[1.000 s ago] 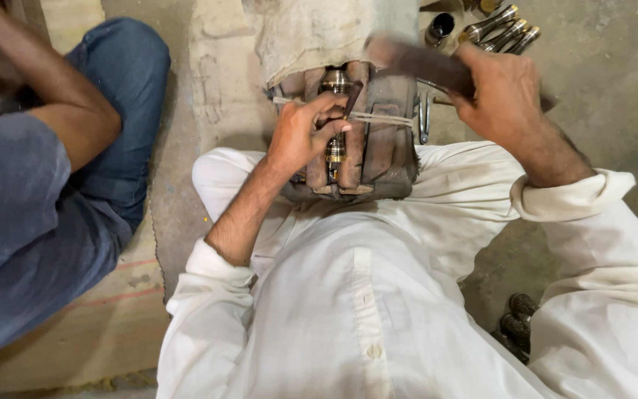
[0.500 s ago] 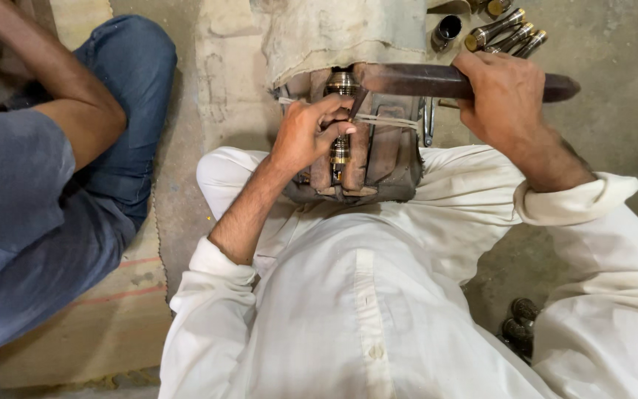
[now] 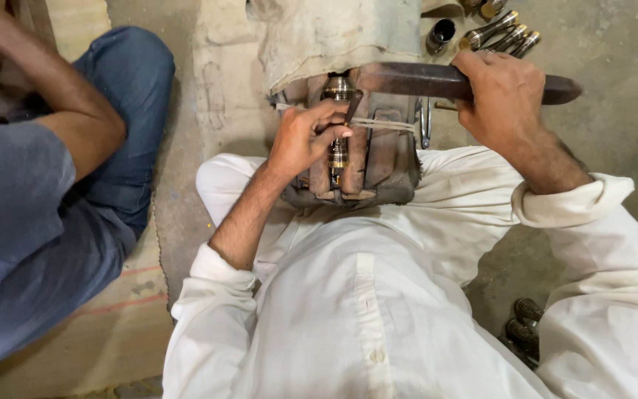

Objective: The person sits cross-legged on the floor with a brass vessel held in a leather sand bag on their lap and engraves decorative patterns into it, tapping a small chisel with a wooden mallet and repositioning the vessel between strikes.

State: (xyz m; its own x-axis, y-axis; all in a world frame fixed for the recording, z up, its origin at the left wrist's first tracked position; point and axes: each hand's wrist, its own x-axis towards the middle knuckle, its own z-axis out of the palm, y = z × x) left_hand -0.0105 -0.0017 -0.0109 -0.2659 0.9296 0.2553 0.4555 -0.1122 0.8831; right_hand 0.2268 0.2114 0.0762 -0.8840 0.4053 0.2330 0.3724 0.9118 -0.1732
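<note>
- Two hands work over a wooden block [image 3: 378,159] that sits on the floor between the person's knees.
- The right hand [image 3: 500,96] is clenched around a long dark metal bar [image 3: 422,80]; its long axis runs left to right across the far end of the block, and its rounded end points right.
- The left hand [image 3: 306,137] pinches a small thin tool [image 3: 351,107] against a brass-and-steel fitting [image 3: 338,118].
- That fitting lies in a groove of the block, long axis running near to far; the left hand's fingers hide its middle.
- A thin cord [image 3: 382,124] crosses the block from left to right.
- A worn cloth [image 3: 334,33] covers the block's far end.
- Similar metal fittings [image 3: 500,31] lie far right on the floor, partly cut off.
- At left sits another person in jeans [image 3: 123,96], only partly in view.
</note>
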